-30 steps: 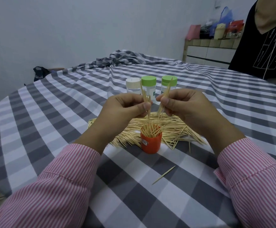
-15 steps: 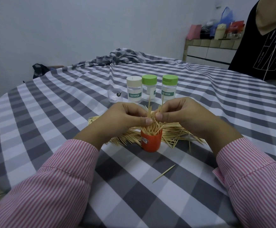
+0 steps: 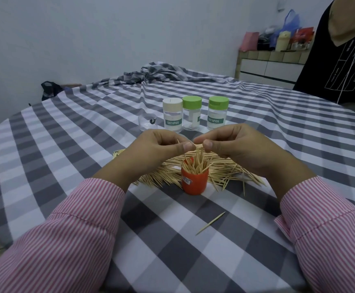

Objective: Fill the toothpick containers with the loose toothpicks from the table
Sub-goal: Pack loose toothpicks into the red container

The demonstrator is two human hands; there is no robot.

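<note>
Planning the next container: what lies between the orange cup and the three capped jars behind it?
In the head view, the loose toothpick pile lies between the orange cup and the capped jars, with both hands above it.

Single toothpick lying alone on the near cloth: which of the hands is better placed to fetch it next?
Probably the right hand. The stray toothpick lies right of the orange container, on that hand's side, so the left hand would have to cross over. Both hands are over the container now.

A: What is being hidden?
B: Part of the toothpick pile (image 3: 225,172) is being covered by the hands.
A: And cut off?
B: The standing person (image 3: 337,49) is being cut by the edge.
</note>
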